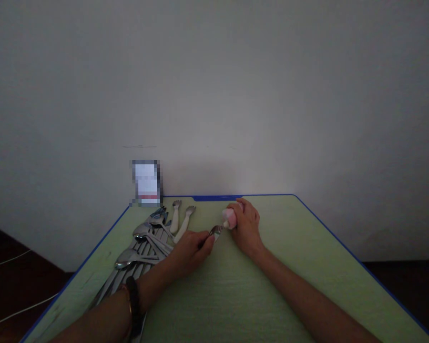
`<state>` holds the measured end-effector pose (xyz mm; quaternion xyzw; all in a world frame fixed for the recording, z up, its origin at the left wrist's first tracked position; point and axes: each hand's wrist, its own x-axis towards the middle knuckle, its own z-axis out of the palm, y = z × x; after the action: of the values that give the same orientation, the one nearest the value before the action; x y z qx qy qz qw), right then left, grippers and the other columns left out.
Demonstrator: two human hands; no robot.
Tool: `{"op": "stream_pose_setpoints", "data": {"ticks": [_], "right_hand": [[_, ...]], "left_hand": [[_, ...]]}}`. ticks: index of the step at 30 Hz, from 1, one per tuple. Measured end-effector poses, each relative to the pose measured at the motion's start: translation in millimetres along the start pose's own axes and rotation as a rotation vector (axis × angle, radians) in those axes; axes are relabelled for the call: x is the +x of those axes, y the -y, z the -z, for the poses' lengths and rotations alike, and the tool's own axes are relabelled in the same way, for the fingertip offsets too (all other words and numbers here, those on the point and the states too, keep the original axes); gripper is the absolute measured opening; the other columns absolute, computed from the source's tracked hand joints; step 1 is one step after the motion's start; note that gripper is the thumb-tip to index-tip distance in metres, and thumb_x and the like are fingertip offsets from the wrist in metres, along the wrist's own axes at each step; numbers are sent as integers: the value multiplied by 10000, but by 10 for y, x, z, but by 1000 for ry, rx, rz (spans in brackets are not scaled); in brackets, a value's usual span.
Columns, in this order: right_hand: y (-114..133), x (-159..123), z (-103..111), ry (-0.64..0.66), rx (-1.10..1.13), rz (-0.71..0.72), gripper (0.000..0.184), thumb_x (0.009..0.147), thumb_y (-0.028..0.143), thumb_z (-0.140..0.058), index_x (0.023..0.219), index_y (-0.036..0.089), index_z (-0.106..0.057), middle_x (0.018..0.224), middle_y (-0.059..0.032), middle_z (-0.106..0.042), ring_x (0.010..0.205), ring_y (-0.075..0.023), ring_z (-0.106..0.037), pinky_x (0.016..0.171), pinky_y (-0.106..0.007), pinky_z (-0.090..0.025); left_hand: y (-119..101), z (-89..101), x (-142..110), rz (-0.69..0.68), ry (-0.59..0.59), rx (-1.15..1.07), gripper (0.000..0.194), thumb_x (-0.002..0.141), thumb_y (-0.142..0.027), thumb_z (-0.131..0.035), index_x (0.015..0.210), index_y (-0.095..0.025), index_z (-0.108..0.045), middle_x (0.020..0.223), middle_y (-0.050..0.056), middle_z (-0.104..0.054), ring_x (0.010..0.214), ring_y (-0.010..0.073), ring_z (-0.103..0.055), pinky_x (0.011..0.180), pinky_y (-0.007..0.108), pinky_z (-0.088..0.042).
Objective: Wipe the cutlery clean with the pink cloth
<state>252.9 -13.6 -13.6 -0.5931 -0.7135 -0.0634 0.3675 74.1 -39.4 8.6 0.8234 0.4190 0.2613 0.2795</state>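
My left hand (197, 247) is closed around a metal fork (216, 232), whose tined head points up and to the right. My right hand (247, 226) grips a small rounded pink and white object (229, 217); its kind is unclear, and the fingers hide its right side. The fork's tips come close to a pale bit at the lower edge of this object; whether they touch I cannot tell. Two small forks with white handles, one of them this fork (186, 224), lie beyond my left hand.
Left of my left forearm lies a pile of metal spoons (127, 258) and other cutlery, partly covered by the arm. A screen device (147, 183), blurred, stands at the table's back left against the wall. The pale green table (307, 267) has a blue edge.
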Motion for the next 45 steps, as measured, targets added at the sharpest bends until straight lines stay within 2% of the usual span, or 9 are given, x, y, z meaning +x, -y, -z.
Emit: {"op": "stream_pose_setpoints", "data": {"ticks": [4,8,13,20,23,30,34,40,45], "right_hand": [[-7,8,1,8,1,68,301,738,79,-489,1007,194,-562,1176,-125,-480,1149,-250,-391,964,-452,-285],[24,4,47,69,-19,255,334,711,63,-523,1020,183,-555,1184,-116,-506,1180,-246,-363,1031,-459,-213],[117,-20,76,100,-30,454,252,810,118,-484,1034,210,-552,1142,-79,-557,1174,-207,-377,1047,-417,-204],[47,5,71,113,-52,254,310,737,71,-522,1010,213,-556,1122,-77,-561,1109,-218,-433,1021,-440,-200],[19,12,59,101,-32,211,281,736,86,-525,984,213,-562,1116,-81,-558,1088,-225,-450,1005,-440,-218],[3,16,37,47,24,136,284,732,87,-513,992,194,-550,1144,-119,-522,1101,-247,-444,952,-437,-285],[15,23,58,91,36,226,282,721,98,-522,988,188,-539,1124,-108,-540,1098,-242,-443,991,-434,-247],[18,25,59,132,62,287,288,707,53,-470,958,184,-522,994,-77,-595,977,-216,-492,993,-420,-252],[35,33,68,101,115,341,281,691,63,-492,947,176,-525,987,-96,-587,976,-235,-484,955,-418,-300]], "left_hand": [[10,4,-16,0,11,-15,330,857,-348,-311,570,-194,-365,476,-59,-350,442,91,-361,471,216,-265],[5,9,-14,-21,22,-17,318,868,-338,-306,604,-187,-398,512,-47,-401,471,97,-390,490,217,-288],[28,-13,-5,-48,61,20,302,868,-297,-319,601,-182,-400,511,-47,-410,464,91,-375,484,219,-272],[88,-53,-32,-214,27,407,300,861,-250,-358,628,-166,-527,505,-16,-484,438,96,-378,500,240,-258],[91,-56,-35,-242,9,464,292,850,-235,-380,624,-166,-551,509,5,-518,441,107,-394,517,251,-265],[91,-41,-46,-213,-58,373,317,865,-246,-367,580,-175,-488,473,-27,-428,429,94,-360,491,241,-246],[55,-6,-65,-184,-105,271,291,881,-256,-339,609,-185,-414,527,-39,-408,476,92,-380,505,225,-285],[89,-53,-87,-148,-222,-128,107,878,-291,-413,856,-188,-394,651,-47,-442,539,93,-418,523,210,-346],[133,-101,-84,-235,-233,-221,230,880,-255,-444,1084,-189,-362,760,-21,-518,581,92,-470,519,196,-371]]}}
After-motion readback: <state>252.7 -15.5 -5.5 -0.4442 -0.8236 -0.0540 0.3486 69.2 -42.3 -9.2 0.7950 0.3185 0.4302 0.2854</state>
